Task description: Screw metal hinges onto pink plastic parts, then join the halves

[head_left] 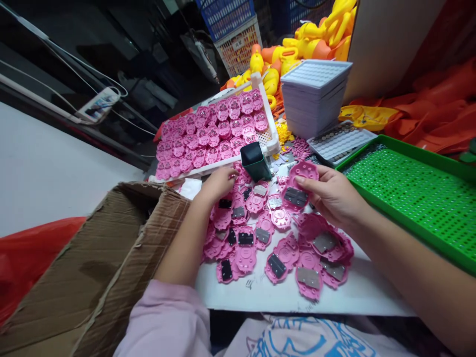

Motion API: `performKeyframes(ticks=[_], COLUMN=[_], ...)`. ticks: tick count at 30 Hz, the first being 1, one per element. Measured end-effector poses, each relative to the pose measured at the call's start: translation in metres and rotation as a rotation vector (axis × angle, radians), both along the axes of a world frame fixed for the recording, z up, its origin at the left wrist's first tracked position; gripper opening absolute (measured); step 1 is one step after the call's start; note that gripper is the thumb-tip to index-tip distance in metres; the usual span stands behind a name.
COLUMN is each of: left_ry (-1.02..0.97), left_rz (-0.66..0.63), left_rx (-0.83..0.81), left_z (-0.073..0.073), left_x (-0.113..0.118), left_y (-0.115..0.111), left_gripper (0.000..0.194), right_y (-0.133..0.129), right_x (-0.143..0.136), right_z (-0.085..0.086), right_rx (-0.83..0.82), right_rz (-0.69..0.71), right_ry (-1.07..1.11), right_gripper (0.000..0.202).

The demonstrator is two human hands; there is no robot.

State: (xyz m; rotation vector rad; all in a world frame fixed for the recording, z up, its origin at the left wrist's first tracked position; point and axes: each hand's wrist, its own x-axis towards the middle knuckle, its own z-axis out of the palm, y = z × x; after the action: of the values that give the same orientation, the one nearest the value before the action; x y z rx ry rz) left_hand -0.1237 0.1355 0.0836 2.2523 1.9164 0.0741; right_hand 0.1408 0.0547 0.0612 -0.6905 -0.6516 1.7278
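My right hand (pixel 334 196) holds a pink plastic toy shell (pixel 299 186) with a dark battery plate, raised a little above the white table (pixel 357 292). My left hand (pixel 219 182) reaches into a loose pile of the same pink shells (pixel 260 238), its fingertips touching one near a dark green box (pixel 256 161). Several shells lie face down showing grey or black metal plates. Behind them, a white tray (pixel 273 134) is filled with pink shells in neat rows.
A torn cardboard box (pixel 100 267) stands at my left. A green perforated tray (pixel 416 193) lies at right. A stack of grey trays (pixel 312 96), a flat tray of small parts (pixel 340 141), yellow and orange plastic toys (pixel 308 42) and crates are behind.
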Motion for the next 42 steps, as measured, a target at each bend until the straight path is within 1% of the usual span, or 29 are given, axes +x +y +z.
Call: performKeyframes(ticks=[2, 4, 7, 9, 12, 14, 16, 19, 20, 21, 22, 24, 26, 29, 34, 36, 38, 42], left_ry=[0.021, 0.030, 0.012, -0.023, -0.116, -0.209, -0.314, -0.551, -0.796, -0.999, -1.148, -1.352, -1.449, -1.496, -1.458, -1.414, -1.339, -1.210], left_rz=[-0.021, -0.021, 0.001, 0.030, 0.096, 0.147, 0.185, 0.174, 0.158, 0.133, 0.130, 0.128, 0.134, 0.139, 0.171, 0.142, 0.109, 0.037], left_rx=[-0.100, -0.160, -0.168, -0.119, 0.007, 0.106, 0.183, 0.204, 0.201, 0.169, 0.148, 0.081, 0.039, 0.020, 0.047, 0.076, 0.139, 0.231], left_z=[-0.008, -0.016, -0.020, -0.018, -0.008, 0.000, 0.006, 0.006, 0.004, 0.002, -0.002, -0.008, -0.013, -0.019, -0.025, -0.026, -0.024, -0.020], left_x=[-0.007, -0.010, -0.011, -0.011, -0.011, -0.006, 0.004, 0.029, 0.039, 0.049, 0.058, 0.072, 0.079, 0.078, 0.069, 0.069, 0.070, 0.072], left_y=[0.013, 0.019, 0.020, 0.017, 0.010, -0.001, -0.018, -0.054, -0.067, -0.079, -0.090, -0.107, -0.116, -0.120, -0.124, -0.126, -0.128, -0.130], left_gripper=[0.033, 0.034, 0.028, 0.024, 0.024, 0.028, 0.032, 0.035, 0.036, 0.041, 0.041, 0.028, 0.016, 0.010, 0.014, 0.012, 0.009, 0.010], right_y=[0.000, 0.000, 0.000, 0.000, 0.000, 0.000, -0.001, -0.003, -0.005, -0.006, -0.007, -0.009, -0.012, -0.015, -0.019, -0.021, -0.023, -0.026], right_x=[-0.001, -0.002, -0.001, -0.001, -0.001, -0.001, -0.002, -0.004, -0.005, -0.006, -0.008, -0.011, -0.014, -0.017, -0.020, -0.021, -0.022, -0.022], right_z=[-0.002, -0.003, -0.004, -0.004, -0.004, -0.005, -0.007, -0.009, -0.010, -0.010, -0.011, -0.013, -0.014, -0.013, -0.010, -0.010, -0.009, -0.005], right_rx=[0.022, 0.034, 0.026, 0.022, 0.032, 0.038, 0.035, 0.021, 0.020, 0.021, 0.022, 0.026, 0.032, 0.049, 0.095, 0.106, 0.125, 0.182], right_rz=[-0.016, -0.020, -0.031, -0.036, -0.035, -0.024, -0.009, 0.051, 0.083, 0.119, 0.150, 0.186, 0.202, 0.238, 0.311, 0.342, 0.364, 0.367], right_ry=[-0.018, -0.031, -0.037, -0.044, -0.056, -0.062, -0.069, -0.106, -0.120, -0.132, -0.140, -0.143, -0.155, -0.197, -0.321, -0.355, -0.375, -0.461], right_gripper=[0.019, 0.020, 0.021, 0.021, 0.022, 0.022, 0.023, 0.022, 0.021, 0.021, 0.021, 0.020, 0.020, 0.020, 0.014, 0.013, 0.014, 0.013])
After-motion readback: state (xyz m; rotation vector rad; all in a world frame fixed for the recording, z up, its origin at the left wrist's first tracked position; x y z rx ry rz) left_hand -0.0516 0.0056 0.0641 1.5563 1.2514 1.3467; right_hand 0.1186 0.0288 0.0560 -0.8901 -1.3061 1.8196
